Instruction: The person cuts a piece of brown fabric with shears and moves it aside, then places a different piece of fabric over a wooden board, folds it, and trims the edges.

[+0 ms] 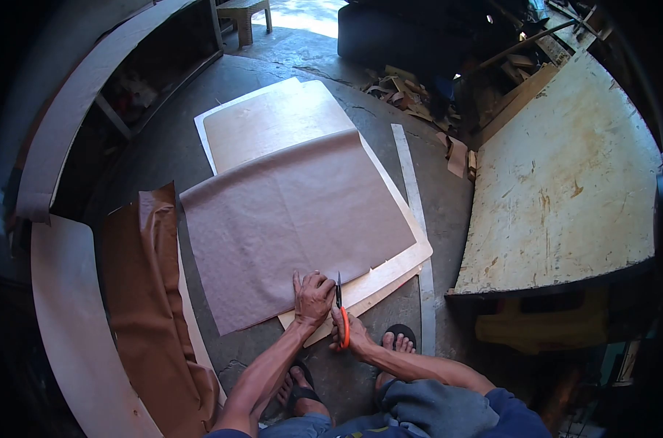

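A mauve-brown sheet of leather-like material (295, 212) lies over pale wooden boards (273, 117), its near edge facing me. My left hand (314, 298) is closed on that near edge, fingers bent and thumb stretched out on the sheet. Just to its right, my right hand (355, 334) grips a pair of scissors (344, 325) by the orange handles. Their dark blades point away from me and meet the sheet's edge beside my left fingers. How far the blades are apart is hard to see.
Folded brown leather-like material (145, 306) lies at left beside a long pale board (83, 314). A long metal strip (411, 182) lies on the floor to the right. Beyond it stands a worn table (565, 175). Scraps (404, 91) are heaped at the back.
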Tool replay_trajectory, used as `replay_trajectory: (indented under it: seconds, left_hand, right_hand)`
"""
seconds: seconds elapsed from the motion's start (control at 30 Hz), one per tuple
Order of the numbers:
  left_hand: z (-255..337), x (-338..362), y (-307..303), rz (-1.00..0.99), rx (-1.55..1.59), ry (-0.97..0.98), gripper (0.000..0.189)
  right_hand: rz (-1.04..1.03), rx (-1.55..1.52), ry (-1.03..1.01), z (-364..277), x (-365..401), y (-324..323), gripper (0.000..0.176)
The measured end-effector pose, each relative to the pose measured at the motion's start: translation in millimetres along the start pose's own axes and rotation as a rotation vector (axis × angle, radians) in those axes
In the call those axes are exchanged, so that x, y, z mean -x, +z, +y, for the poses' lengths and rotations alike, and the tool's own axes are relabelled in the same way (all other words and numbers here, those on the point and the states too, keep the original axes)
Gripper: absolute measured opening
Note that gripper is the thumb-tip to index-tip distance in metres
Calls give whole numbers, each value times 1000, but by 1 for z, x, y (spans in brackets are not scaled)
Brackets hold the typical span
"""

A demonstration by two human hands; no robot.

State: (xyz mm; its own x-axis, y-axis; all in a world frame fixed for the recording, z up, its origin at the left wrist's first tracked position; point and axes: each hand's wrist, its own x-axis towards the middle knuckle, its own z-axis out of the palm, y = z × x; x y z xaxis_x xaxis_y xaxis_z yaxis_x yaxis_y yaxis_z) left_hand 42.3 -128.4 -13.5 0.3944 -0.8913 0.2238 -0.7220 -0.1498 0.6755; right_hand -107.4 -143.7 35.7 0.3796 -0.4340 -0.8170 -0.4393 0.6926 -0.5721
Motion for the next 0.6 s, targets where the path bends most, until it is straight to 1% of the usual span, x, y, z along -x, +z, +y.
replay_trajectory:
  seconds: [0.03, 0.17, 0.23, 0.33, 0.37, 0.43, 0.47, 0.5, 0.53, 0.57, 0.6]
  left_hand:
    - [0, 1, 0, -3, -2, -1, 13]
    - [0, 1, 2, -2, 2, -1, 13]
    - [-2, 2, 3, -2, -7, 1, 12]
    - [-3, 2, 6, 18, 3, -15, 12]
    - [-3, 1, 6, 21, 0, -15, 12]
    - [-2, -1, 7, 48, -37, -13, 11]
    - [3, -4, 4, 57, -46, -19, 11]
    - [8, -10, -2, 18, -9, -46, 10]
    - [12, -11, -13, -21, 16, -90, 10]
    - [16, -14, -21, 15, 4, -32, 9]
    - [17, -16, -28, -4, 55, -6, 9]
  right_hand:
    - [6, 29, -29, 2, 1, 0, 58]
    - [23, 71, -41, 4, 1, -6, 58]
    - [22, -10, -25, 3, 5, -8, 57]
    - [71, -21, -26, -3, 13, -36, 56]
    - [117, 97, -50, -4, 19, -53, 59]
    - [390, 597, -115, -15, 36, -92, 71]
    - [478, 700, -150, -18, 51, -108, 71]
    - [558, 759, -200, -13, 59, -130, 68]
    - [651, 930, -156, -10, 70, -150, 66]
    - [732, 1106, -157, 11, 67, -178, 60]
    - [743, 1317, -203, 33, 69, -205, 54]
